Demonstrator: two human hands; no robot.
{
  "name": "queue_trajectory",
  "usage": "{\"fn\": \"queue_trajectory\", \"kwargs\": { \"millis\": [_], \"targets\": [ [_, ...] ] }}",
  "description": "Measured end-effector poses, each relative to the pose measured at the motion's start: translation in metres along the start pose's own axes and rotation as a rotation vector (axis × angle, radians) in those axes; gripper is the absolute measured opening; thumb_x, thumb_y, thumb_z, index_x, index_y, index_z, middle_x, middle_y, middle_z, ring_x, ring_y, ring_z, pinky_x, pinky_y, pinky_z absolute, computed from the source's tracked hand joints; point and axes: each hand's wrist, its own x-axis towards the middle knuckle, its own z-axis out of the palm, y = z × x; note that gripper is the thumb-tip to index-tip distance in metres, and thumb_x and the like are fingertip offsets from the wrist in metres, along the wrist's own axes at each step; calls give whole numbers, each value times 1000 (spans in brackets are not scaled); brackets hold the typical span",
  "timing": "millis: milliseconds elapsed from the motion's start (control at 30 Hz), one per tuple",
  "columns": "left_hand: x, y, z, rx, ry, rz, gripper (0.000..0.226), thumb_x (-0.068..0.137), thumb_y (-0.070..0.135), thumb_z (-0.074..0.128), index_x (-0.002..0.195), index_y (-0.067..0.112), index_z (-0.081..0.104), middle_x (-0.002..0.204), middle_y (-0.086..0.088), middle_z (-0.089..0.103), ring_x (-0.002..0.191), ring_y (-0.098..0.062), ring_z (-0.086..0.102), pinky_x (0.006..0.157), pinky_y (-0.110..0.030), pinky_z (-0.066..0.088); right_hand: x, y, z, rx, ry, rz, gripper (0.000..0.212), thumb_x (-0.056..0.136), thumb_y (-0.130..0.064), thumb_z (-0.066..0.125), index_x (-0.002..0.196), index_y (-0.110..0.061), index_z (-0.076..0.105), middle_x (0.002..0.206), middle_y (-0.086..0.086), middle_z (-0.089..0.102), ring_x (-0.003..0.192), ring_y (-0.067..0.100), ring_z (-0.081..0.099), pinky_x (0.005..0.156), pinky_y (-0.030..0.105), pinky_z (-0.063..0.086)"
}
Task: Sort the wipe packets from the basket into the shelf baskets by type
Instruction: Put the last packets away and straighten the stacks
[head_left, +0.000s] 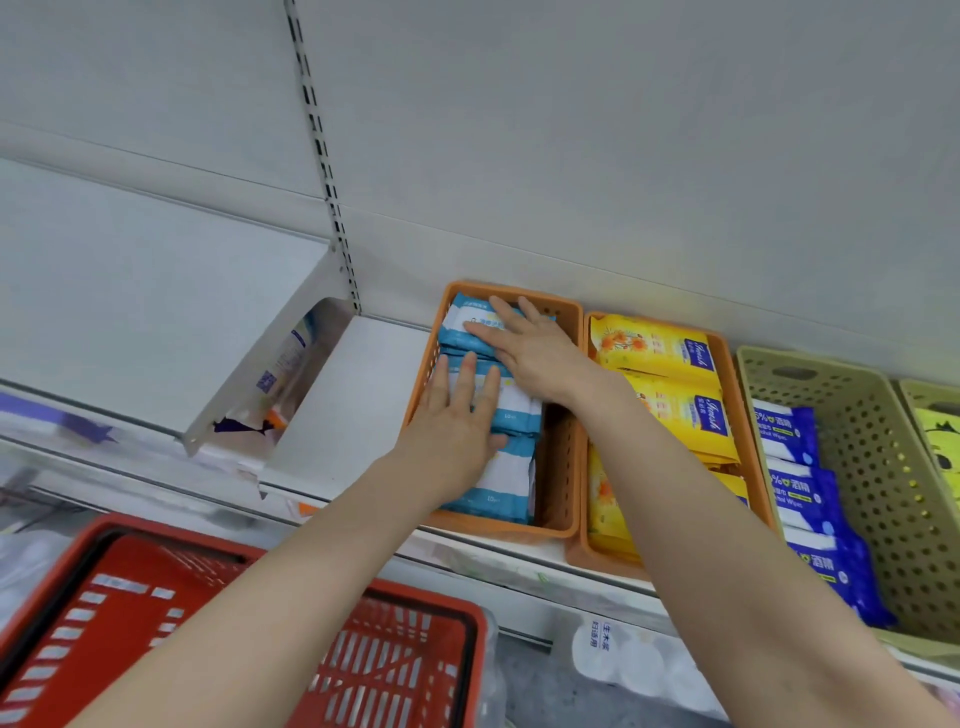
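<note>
Both hands lie flat, fingers spread, pressing on the blue-and-white wipe packets (511, 415) in the left orange shelf basket (563, 467), gripping nothing. The left hand (452, 421) covers the middle packets, the right hand (530, 345) the far ones. About 4 packets show, overlapping in 1 row running front to back.

— Where do the blue-and-white wipe packets (511, 467) lie?
— Stacked flat in the left orange basket (563, 457); yellow packets (670, 374) fill the next orange basket (748, 441), dark-blue packets (800, 483) the beige basket (872, 467).
</note>
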Motion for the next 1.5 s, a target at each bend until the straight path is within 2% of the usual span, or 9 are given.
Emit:
{"fn": "queue_trajectory", "kwargs": {
  "millis": [233,333,433,600,800,1033,1233,1400,1500],
  "targets": [
    [-4,2,10,-54,-28,43,69,105,47,23,155,23,-20,160,-10,-31,147,-32,-28,122,-49,-8,-1,-1,1,-21,-34,-26,58,104,-19,36,153,-40,15,165,1,-5,150,32,-6,122,47,6],
    [-8,2,6,-123,7,29,69,106,42,29,156,21,-15,162,-10,-23,149,-33,-22,121,-45,-7,-2,-2,-9,25,23,46,54,101,-25,44,150,-42,27,161,10,16,145,34,19,116,46,23],
    [-16,-5,-4,-310,265,37,69,105,25,42,157,9,-1,165,-16,0,152,-31,1,123,-37,6,-8,0,-16,-14,167,116,61,91,-36,58,147,-43,34,137,9,51,122,33,47,101,40,35],
    [-54,-31,-19,-529,640,-40,61,97,3,51,153,5,28,153,-18,38,141,-29,36,112,-31,29,-68,-12,-28,309,427,60,66,75,-28,64,140,-29,50,124,8,58,115,30,48,101,35,34],
    [-78,-39,0,-465,719,40,49,91,2,56,140,7,52,140,-14,53,127,-27,51,102,-38,43,-129,-65,8,428,153,-65,45,87,-42,68,129,-27,62,127,-1,57,117,15,49,101,28,37],
    [-62,-17,-3,-157,209,173,49,93,31,62,141,27,53,153,4,41,134,-18,45,106,-32,37,-113,-54,8,236,156,85,49,93,-34,62,139,-21,54,134,3,48,123,22,42,104,29,32],
    [-52,-17,-2,-209,310,173,50,93,40,61,139,19,56,152,-2,42,135,-23,44,108,-32,36,-91,-39,6,198,243,157,51,100,-24,51,148,-20,39,156,8,31,141,27,31,114,36,28],
    [-19,4,1,-79,90,71,102,90,70,41,156,11,-10,163,-14,-18,150,-32,-19,123,-48,-4,-38,-25,-7,178,147,198,59,105,-33,34,156,-13,12,164,12,6,151,29,4,121,36,6],
    [-5,6,6,-59,-86,16,112,85,80,33,151,14,-28,156,-16,-35,145,-36,-30,121,-53,-9,-11,-20,-3,124,-37,198,65,104,-48,25,157,-19,2,164,9,-6,151,28,-5,122,43,5]
  ]
}}
